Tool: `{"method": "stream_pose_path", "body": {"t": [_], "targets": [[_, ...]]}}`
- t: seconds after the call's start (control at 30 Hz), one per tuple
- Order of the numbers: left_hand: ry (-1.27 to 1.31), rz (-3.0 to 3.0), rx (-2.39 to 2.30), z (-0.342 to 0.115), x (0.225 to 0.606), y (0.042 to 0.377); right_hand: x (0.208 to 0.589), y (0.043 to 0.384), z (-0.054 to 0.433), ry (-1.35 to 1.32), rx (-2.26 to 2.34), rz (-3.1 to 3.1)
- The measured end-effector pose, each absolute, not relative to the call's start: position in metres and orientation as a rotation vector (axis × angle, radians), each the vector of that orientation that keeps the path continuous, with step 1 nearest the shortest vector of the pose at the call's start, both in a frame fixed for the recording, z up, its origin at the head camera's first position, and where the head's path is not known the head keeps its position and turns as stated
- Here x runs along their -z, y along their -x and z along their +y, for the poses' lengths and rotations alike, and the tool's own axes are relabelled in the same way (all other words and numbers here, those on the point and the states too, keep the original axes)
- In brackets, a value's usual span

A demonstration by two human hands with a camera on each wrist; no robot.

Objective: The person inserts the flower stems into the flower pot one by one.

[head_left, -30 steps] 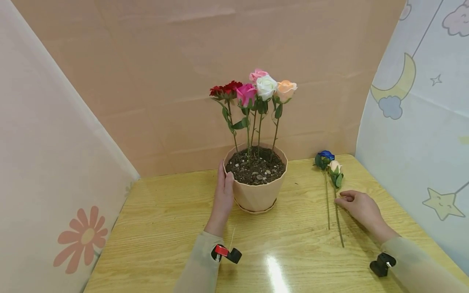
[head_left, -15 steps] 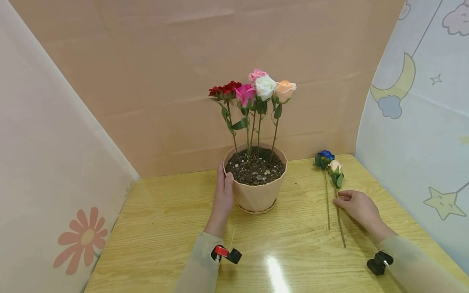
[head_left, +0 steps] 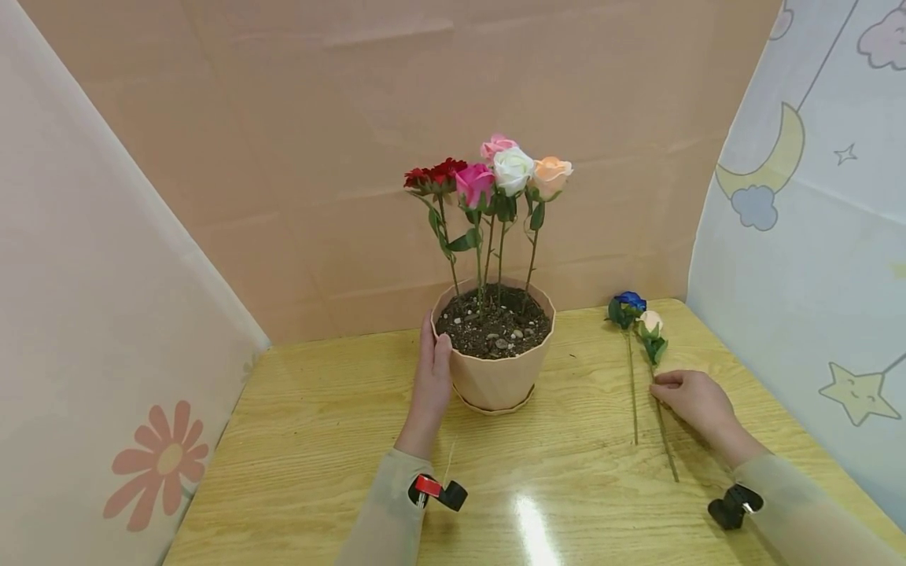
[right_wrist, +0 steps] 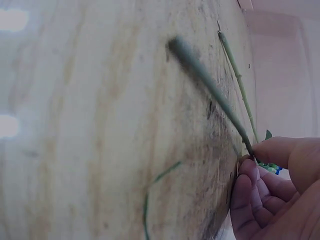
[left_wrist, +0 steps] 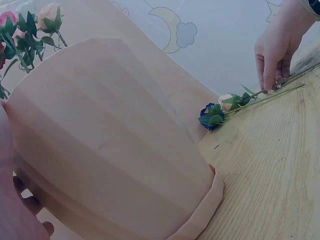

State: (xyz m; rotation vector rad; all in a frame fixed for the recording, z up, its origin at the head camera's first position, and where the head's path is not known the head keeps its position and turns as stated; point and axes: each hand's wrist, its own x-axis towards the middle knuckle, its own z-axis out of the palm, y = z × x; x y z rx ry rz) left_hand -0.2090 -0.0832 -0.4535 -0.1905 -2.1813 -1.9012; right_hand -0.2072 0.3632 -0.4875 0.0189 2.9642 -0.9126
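A peach-coloured flowerpot (head_left: pixel 499 381) filled with soil stands on a saucer at the middle of the table. My left hand (head_left: pixel 429 385) rests along its left side, the fingers fairly straight and the thumb near the rim. Red, pink, white and orange flowers stand upright in the soil, the white rose (head_left: pixel 513 170) among them. On the right, my right hand (head_left: pixel 697 402) pinches the stem of a cream rose (head_left: pixel 651 322) between thumb and fingers; its stem end (right_wrist: pixel 200 75) shows in the right wrist view. A blue rose (head_left: pixel 628 303) lies just left of it.
The wooden table (head_left: pixel 318 440) meets a tan backdrop (head_left: pixel 318 196) behind the pot. Patterned sheets hang on both sides, the right sheet (head_left: pixel 800 299) close beyond the right hand. A thin green strand (right_wrist: pixel 146 200) lies on the wood in the right wrist view.
My right fingers have closed on the cream rose's stem. The stem's lower end has swung slightly right, and the bloom has shifted a little right. The left hand and pot stay put.
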Motion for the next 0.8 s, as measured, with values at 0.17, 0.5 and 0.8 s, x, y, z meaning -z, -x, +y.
{"method": "stream_pose_path", "body": {"t": [0.17,0.5,0.8], "targets": [[0.192,-2.18,1.899,-0.083,0.453,0.21,0.487,0.204,0.364,-0.055,0.964,2.956],[0.193,-2.172,1.905,-0.082,0.452,0.21,0.481,0.195,0.361,-0.148,1.135,2.965],[0.205,-2.167,1.911,-0.083,0.454,0.211,0.468,0.194,0.342,-0.107,1.267,3.038]]}}
